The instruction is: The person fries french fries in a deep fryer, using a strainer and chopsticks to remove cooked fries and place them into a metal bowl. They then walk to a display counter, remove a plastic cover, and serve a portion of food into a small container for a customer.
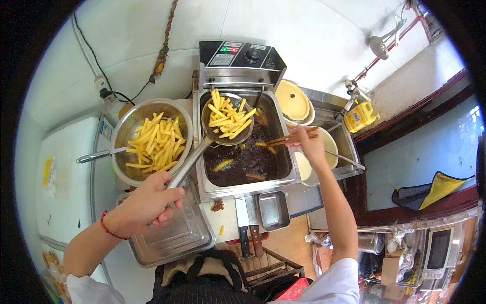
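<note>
My left hand (pixel 157 203) grips the metal handle of a round strainer ladle (pixel 208 129) heaped with yellow French fries (pixel 231 117). The ladle's bowl is over the upper left of an electric deep fryer (pixel 243 188) filled with dark, bubbling oil (pixel 243 161). A few battered pieces (pixel 223 165) float in it. In my right hand (pixel 308 146) are wooden chopsticks (pixel 279 141), their tips at a piece near the oil's right side. Left of the fryer, a perforated steel colander (pixel 120 159) holds more fries (pixel 157 142) and a metal-handled utensil (pixel 95 155).
Below the fryer lie two knives (pixel 243 235) and a small steel container (pixel 274 211). A lidded steel tray (pixel 174 235) is at lower left. To the right are a batter bowl (pixel 330 146), a yellow lid (pixel 291 99), a steel sink (pixel 348 146) and a yellow bottle (pixel 358 117).
</note>
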Motion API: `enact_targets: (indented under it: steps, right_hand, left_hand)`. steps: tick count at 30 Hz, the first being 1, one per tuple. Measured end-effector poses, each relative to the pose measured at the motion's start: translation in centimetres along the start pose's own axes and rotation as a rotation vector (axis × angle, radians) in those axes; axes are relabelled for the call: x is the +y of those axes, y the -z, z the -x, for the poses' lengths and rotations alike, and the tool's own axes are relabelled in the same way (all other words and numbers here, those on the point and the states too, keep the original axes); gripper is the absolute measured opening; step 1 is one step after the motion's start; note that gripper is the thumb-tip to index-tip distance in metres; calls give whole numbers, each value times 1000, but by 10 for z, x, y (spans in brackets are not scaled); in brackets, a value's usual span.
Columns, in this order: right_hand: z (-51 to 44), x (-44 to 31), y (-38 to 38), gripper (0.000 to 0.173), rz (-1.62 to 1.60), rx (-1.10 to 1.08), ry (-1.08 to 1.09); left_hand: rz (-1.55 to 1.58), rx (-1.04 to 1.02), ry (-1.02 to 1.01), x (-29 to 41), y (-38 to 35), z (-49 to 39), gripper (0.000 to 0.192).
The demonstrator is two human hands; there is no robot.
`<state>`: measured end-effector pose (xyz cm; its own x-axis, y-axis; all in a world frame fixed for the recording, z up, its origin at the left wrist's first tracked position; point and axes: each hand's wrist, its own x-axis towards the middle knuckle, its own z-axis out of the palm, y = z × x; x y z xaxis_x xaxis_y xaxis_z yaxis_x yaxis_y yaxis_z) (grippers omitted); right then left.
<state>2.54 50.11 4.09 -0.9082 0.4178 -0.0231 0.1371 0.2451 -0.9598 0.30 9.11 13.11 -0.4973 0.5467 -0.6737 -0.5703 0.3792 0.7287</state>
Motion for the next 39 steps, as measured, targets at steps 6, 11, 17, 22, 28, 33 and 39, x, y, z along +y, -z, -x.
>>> enact_targets:
  steps: [6,11,17,22,28,33,39]
  right_hand:
    - [12,-55,21,36,-136,107,107]
    - [17,-82,-22,39,-235,-11,164]
    - [21,-87,-4,38,-41,127,272]
    - [2,-31,-13,34,34,90,41]
    - [-9,-15,-13,37,-36,82,98]
    - [2,-76,4,36,-66,151,174]
    - [1,-92,-15,37,-175,95,242]
  left_hand:
    - [-2,-6,23,7,8,3,12]
    - [57,-35,24,8,7,-1,11]
    - [82,-42,26,10,12,0,14]
    - [95,6,-1,11,11,-2,16]
    - [20,-15,22,17,15,-1,12]
    - [17,8,42,19,14,-2,13]
    - [8,19,31,22,10,-3,15]
